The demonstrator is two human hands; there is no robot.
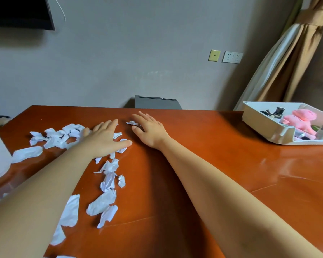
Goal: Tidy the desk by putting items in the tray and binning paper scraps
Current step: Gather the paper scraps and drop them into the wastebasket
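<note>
White scraps [108, 175] lie left of the tray [259, 123]. Your left hand [103, 140] and right hand [149, 131] rest flat, fingers spread, holding nothing. Rake inward; miss none.

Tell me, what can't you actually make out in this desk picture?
All in the head view:
- Scraps under the left hand: covered by the palm.
- White tray: cut off by the right edge; small bottles beside the pink plush toy are too small to identify.
- Grey bin: its lower part is hidden behind the desk.
</note>
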